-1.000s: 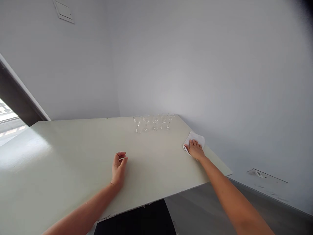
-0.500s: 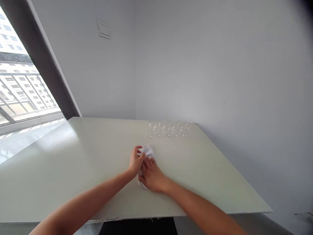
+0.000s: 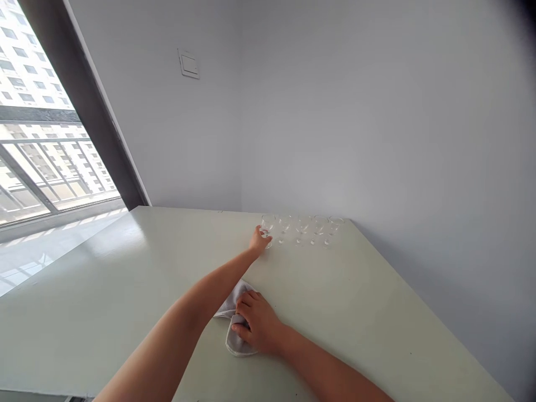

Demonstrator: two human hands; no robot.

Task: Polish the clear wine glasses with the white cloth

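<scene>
Several small clear stemmed glasses (image 3: pixel 301 229) stand in a row at the far edge of the pale table (image 3: pixel 125 290), close to the wall. My left hand (image 3: pixel 259 240) is stretched out to the leftmost glass (image 3: pixel 268 226) and its fingers close round it. My right hand (image 3: pixel 256 324) lies nearer to me in the middle of the table, fingers curled over a crumpled white cloth (image 3: pixel 234 340), part of which is hidden under my left forearm.
A grey wall runs behind and to the right of the table. A light switch (image 3: pixel 189 64) sits on the wall. A large window (image 3: pixel 37 145) with a dark frame is at the left. The table's right edge slants toward me.
My right hand dragged the cloth from the table's right edge to the middle, where both hands met on it. My left hand then left the cloth and reached out to the leftmost glass.
</scene>
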